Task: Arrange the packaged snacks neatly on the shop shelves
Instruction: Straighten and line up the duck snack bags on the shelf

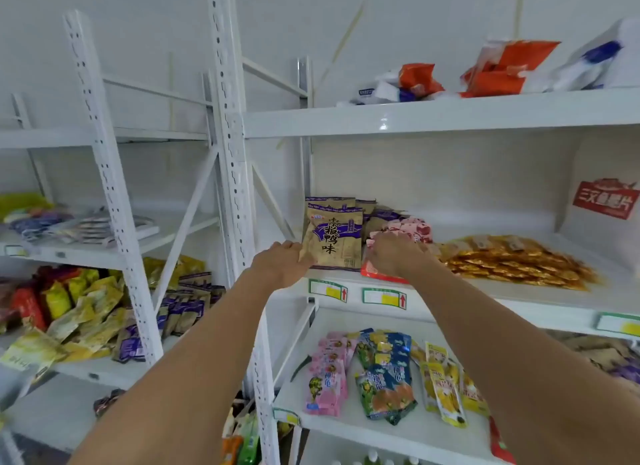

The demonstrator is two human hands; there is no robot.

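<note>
On the middle shelf (519, 300), everything placed from the upright tan packet:

Item 1, my left hand (282, 265): at the lower left corner of the tan packet (332, 241). My grip here has its fingers laid against that edge, steadying the packet upright; whether the thumb pinches the front I cannot tell.

Item 2, tan packet: front of a standing row at the shelf's left end, more like it behind. Judged light, a thin crinkly film pouch, soft in the middle, stiffer along the sealed edges. Best taken by a side seam or top seal; the glossy face would likely slip.

Item 3, my right hand (394, 253): just right of the tan packet, palm down, fingers curled over the pink packets (412, 229), with a red packet (379, 274) under the wrist. What the fingertips have hold of is hidden.

Item 4, golden packets (519, 263): further right, lying flat in a loose heap.

Unclear: the pink stack's count and print; the rear of the row; price tags (383, 299) blurred.
</note>
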